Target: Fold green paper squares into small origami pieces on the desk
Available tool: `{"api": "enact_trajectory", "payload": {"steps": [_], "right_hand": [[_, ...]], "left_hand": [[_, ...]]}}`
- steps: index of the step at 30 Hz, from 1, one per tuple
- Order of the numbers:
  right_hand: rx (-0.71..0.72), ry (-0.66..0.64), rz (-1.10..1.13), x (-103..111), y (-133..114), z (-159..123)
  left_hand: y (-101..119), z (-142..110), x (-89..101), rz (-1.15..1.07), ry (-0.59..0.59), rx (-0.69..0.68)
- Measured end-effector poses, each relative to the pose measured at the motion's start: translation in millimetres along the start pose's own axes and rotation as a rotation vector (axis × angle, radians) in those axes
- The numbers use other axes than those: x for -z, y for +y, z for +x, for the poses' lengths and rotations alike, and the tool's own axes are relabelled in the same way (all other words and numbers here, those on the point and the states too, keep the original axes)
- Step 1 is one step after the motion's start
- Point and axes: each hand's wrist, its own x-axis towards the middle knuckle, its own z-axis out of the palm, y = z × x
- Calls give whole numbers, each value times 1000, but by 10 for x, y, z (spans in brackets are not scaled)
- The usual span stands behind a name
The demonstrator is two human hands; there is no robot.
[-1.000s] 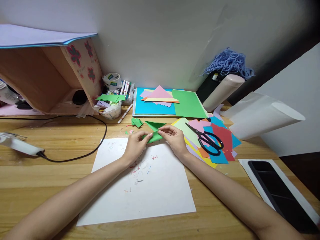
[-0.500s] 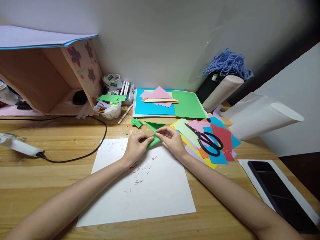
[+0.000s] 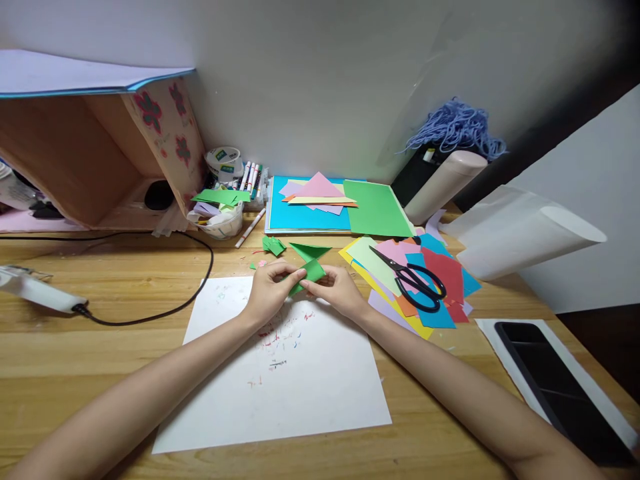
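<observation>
Backed by a pale wall (image 3: 300, 87), with a flowered box (image 3: 175, 140) at far left. Across the wooden surface (image 3: 100, 360), beneath a marked white sheet (image 3: 300, 407), with black scissors (image 3: 420, 267) to the right. Near the sheet's far edge, pinching folded green paper (image 3: 315, 269) in a two-sided grip: at its left with the left hand (image 3: 269, 293), at its near right with the right hand (image 3: 341, 292). Apparently slanting near-left to far-right, with neither hand clearly nearer.
</observation>
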Motion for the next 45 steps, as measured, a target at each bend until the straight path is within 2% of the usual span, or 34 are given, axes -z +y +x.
{"api": "enact_trajectory", "payload": {"steps": [5, 12, 21, 26, 31, 38, 45], "right_hand": [[32, 23, -18, 4, -4, 6], [-17, 71, -40, 14, 8, 17], [-17, 28, 111, 3, -32, 12], [7, 108, 80, 12, 6, 9], [66, 208, -50, 24, 22, 12], [42, 98, -87, 26, -9, 13], [88, 147, -160, 35, 21, 12]], "left_hand": [[-10, 0, -8, 12, 20, 16], [-31, 8, -22, -13, 33, 63], [-42, 3, -33, 8, 35, 64], [-33, 1, -29, -1, -31, 90], [-57, -2, -37, -28, -117, 109], [-53, 5, -23, -123, -77, 145], [-69, 4, -23, 11, -150, 118]]}}
